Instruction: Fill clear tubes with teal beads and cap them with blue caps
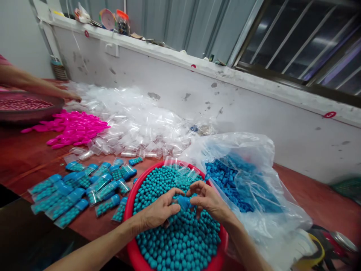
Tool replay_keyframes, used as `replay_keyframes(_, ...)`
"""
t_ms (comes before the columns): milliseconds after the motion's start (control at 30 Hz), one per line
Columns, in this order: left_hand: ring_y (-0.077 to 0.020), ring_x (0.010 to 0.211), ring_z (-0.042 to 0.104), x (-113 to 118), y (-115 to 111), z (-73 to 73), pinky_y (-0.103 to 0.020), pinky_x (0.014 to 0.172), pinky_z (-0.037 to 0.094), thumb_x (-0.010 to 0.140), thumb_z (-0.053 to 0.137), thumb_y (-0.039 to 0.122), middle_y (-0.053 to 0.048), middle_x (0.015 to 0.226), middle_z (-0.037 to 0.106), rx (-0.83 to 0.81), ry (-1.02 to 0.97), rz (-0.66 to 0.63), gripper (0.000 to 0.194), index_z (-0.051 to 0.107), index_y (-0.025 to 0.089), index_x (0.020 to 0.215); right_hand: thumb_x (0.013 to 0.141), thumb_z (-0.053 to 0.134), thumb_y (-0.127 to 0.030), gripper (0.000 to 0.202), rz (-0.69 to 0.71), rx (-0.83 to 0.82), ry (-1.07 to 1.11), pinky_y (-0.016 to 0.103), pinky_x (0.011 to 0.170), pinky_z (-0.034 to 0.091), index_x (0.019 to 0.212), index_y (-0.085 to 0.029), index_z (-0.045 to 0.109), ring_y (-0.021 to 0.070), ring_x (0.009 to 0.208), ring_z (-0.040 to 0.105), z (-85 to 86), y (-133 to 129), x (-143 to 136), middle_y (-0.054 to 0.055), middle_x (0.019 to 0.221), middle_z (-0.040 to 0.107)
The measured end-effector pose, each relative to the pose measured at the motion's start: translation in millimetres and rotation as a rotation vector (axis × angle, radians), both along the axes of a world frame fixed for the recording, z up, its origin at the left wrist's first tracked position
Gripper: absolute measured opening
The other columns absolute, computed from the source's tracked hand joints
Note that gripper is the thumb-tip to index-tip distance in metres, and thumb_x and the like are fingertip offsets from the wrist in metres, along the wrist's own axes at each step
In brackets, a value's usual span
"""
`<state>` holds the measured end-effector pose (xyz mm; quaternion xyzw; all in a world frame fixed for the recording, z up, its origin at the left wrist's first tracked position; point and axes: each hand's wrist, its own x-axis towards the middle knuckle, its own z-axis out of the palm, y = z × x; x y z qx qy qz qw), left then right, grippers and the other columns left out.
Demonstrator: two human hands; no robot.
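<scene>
Pink plastic pieces [77,128] and glossy clear plastic sleeves [135,116] lie beyond the round red tub [130,210]; left fingers [175,208] and right fingers [194,200] pinch a blue plastic cap [184,203]

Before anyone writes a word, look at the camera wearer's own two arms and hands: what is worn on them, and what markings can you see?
The left hand and right hand are both bare, without gloves. No sleeve, watch or bracelet shows on either forearm, and I see no rings or markings. The fingernails are too blurred to describe.
</scene>
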<state>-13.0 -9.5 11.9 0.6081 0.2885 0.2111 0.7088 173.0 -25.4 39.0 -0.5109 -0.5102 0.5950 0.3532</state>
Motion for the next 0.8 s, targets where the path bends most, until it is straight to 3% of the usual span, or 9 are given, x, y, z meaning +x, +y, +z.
replay_keyframes(100,-0.0028,0.042,0.035,2,-2,-1.8,-0.014,0.037,0.034,0.079,0.048,0.029,0.006,0.067,0.043,0.039,-0.008,0.063,0.054,0.027,0.024,0.128,0.071,0.058,-0.03,0.021,-0.139,0.106,-0.126,0.023,0.04,0.047,0.087,-0.017,0.053,0.0122,0.051,0.055,-7.3,-4,-15,0.0,0.073,0.058)
replay_keyframes(167,-0.0029,0.041,0.034,3,-3,-4.7,-0.015,0.036,0.032,0.08,0.047,0.029,0.005,0.069,0.046,0.047,-0.027,0.104,0.057,0.024,0.025,0.131,0.078,0.051,-0.034,0.026,-0.144,0.247,-0.271,0.028,0.056,0.051,0.095,-0.016,0.057,0.0165,0.067,0.059,-9.4,-12,-26,0.004,0.082,0.061)
replay_keyframes(233,-0.004,0.044,0.036,5,-4,-7.6,-0.016,0.039,0.034,0.08,0.046,0.029,0.004,0.072,0.048,0.039,-0.083,0.139,0.056,0.025,0.025,0.132,0.078,0.051,-0.036,0.039,-0.085,0.367,-0.397,0.032,0.075,0.048,0.113,-0.018,0.051,0.0211,0.092,0.056,-11.5,-21,-34,0.007,0.103,0.058)
replay_keyframes(300,-0.007,0.054,0.043,7,-3,-9.2,-0.019,0.051,0.04,0.079,0.048,0.026,0.002,0.076,0.052,0.044,-0.152,0.178,0.054,0.03,0.023,0.129,0.069,0.063,-0.037,0.068,-0.035,0.418,-0.513,0.035,0.087,0.043,0.128,-0.017,0.035,0.0253,0.108,0.047,-15.5,-30,-42,0.011,0.121,0.048)
replay_keyframes(367,-0.0103,0.069,0.048,8,-3,-8.8,-0.023,0.068,0.042,0.077,0.05,0.022,0.001,0.083,0.054,0.048,-0.187,0.198,0.05,0.036,0.02,0.125,0.06,0.071,-0.036,0.093,-0.041,0.431,-0.647,0.039,0.086,0.043,0.135,-0.016,0.02,0.0283,0.109,0.047,-21.0,-35,-47,0.014,0.126,0.041)
replay_keyframes(467,-0.0126,0.077,0.048,9,-3,-6.0,-0.026,0.076,0.04,0.076,0.051,0.022,0.0,0.086,0.054,0.033,-0.19,0.185,0.042,0.044,0.019,0.117,0.064,0.066,-0.035,0.092,-0.066,0.491,-0.861,0.04,0.072,0.048,0.137,-0.017,0.012,0.0281,0.089,0.057,-27.6,-36,-53,0.016,0.117,0.046)
replay_keyframes(633,-0.013,0.074,0.048,8,-1,-8.3,-0.023,0.069,0.041,0.075,0.053,0.03,0.002,0.079,0.052,0.045,-0.156,0.214,0.027,0.051,0.018,0.099,0.066,0.059,-0.034,0.083,-0.057,0.671,-1.047,0.039,0.058,0.049,0.135,-0.013,0.018,0.0282,0.076,0.059,-29.8,-30,-61,0.014,0.099,0.053)
replay_keyframes(800,-0.0123,0.07,0.047,10,1,-16.7,-0.023,0.066,0.041,0.077,0.047,0.026,0.002,0.078,0.051,0.186,-0.016,0.279,0.018,0.051,0.017,0.092,0.064,0.061,-0.035,0.082,-0.049,0.532,-1.088,0.04,0.062,0.049,0.132,-0.008,0.025,0.0284,0.077,0.059,-31.9,-26,-73,0.017,0.101,0.053)
